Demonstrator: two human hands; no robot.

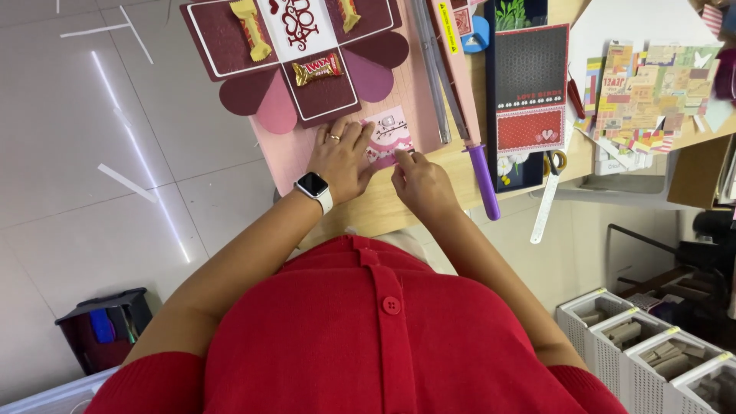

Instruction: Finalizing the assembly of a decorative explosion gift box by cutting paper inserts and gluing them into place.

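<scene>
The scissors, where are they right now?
In the head view, the scissors lie to the right of the right hand, past the purple-handled tool, hanging over the table's near edge.
</scene>
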